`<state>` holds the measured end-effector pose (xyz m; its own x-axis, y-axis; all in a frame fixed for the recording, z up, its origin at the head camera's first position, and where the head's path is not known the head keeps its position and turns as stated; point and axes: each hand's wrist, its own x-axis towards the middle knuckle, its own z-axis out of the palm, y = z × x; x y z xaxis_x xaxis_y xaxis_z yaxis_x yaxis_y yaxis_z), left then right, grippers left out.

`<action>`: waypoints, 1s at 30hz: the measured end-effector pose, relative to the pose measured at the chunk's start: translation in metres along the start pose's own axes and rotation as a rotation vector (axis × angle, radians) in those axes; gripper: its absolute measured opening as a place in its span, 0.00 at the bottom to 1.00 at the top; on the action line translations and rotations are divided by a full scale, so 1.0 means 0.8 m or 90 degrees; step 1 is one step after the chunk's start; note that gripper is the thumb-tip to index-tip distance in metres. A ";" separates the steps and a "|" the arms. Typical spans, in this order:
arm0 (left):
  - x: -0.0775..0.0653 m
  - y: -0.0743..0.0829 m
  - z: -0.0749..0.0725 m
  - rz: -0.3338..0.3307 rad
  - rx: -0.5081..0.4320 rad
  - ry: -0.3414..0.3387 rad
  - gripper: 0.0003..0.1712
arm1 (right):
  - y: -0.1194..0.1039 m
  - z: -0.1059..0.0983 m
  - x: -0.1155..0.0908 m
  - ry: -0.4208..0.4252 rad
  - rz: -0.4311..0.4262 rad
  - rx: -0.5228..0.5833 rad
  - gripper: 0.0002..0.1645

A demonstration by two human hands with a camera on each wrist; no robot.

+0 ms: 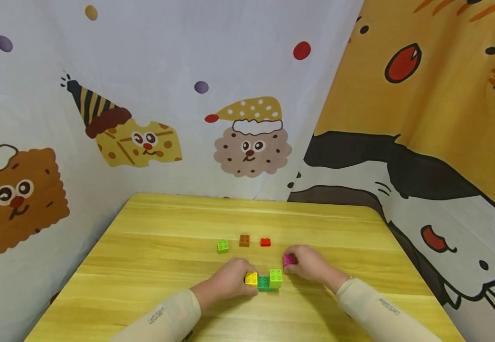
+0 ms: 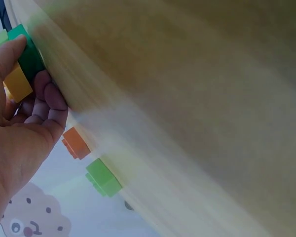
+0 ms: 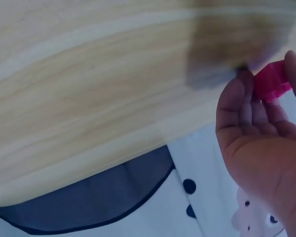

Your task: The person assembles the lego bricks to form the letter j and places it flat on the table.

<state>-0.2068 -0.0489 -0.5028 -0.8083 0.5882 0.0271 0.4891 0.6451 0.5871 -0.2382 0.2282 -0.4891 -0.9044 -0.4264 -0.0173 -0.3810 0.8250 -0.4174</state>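
My left hand (image 1: 231,279) grips the left end of a small assembly of toy building bricks. In it a yellow brick (image 1: 251,278) and a light green brick (image 1: 275,276) sit on top of a dark green brick (image 1: 263,283), one at each end. In the left wrist view the thumb lies against the dark green brick (image 2: 30,52), with the fingers curled on the other side. My right hand (image 1: 309,263) pinches a magenta brick (image 1: 289,259) between thumb and fingers, to the right of the assembly. The same magenta brick (image 3: 272,80) shows its studs in the right wrist view.
Behind the hands, a lime green brick (image 1: 223,246), a brown brick (image 1: 245,241) and a red brick (image 1: 265,242) lie in a loose row on the wooden table (image 1: 153,228). A printed curtain (image 1: 166,71) hangs along the table's far edge and sides.
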 end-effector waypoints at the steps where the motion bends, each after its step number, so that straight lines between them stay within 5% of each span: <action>1: 0.000 0.000 0.000 0.000 -0.002 0.000 0.12 | -0.001 -0.003 0.000 0.000 0.001 0.012 0.14; 11: 0.000 0.000 -0.003 0.006 -0.014 0.006 0.13 | -0.037 -0.037 -0.019 -0.033 -0.067 0.130 0.18; 17: 0.000 0.001 -0.004 0.002 -0.019 0.004 0.12 | -0.058 -0.033 -0.029 -0.040 -0.124 0.086 0.18; 30: -0.001 0.002 -0.004 0.016 -0.005 -0.007 0.09 | -0.070 -0.020 -0.036 -0.005 -0.153 0.041 0.19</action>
<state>-0.2064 -0.0495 -0.4994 -0.7925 0.6090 0.0331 0.5062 0.6265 0.5926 -0.1941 0.2005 -0.4507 -0.7876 -0.6107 0.0821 -0.5718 0.6746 -0.4669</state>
